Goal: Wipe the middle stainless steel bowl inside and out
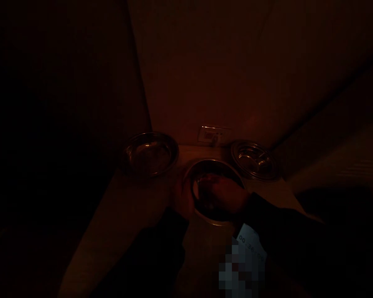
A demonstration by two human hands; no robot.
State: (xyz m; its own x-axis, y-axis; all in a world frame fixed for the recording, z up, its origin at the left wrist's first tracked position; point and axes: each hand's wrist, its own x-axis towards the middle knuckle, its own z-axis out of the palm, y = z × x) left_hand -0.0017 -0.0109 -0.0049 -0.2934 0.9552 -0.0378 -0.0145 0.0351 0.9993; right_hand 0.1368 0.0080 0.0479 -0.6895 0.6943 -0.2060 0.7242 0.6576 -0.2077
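The scene is very dark. A metal bowl [224,223] rests near the middle of the small table. My left hand [184,196] grips its left side, close to the rim. Reaching in from the right, my right hand [225,191] is down inside the bowl with its fingers bent together. A small pale patch shows beside those fingers, but what they hold and what lies in the bowl are too dark to make out.
A wide metal bowl [149,171] stands at the back left. At the back right is a round metal dish [255,161] with shiny things on it. A wall socket plate [208,134] sits behind. A lit screen showing digits [250,242] glows below my right forearm, partly blurred out.
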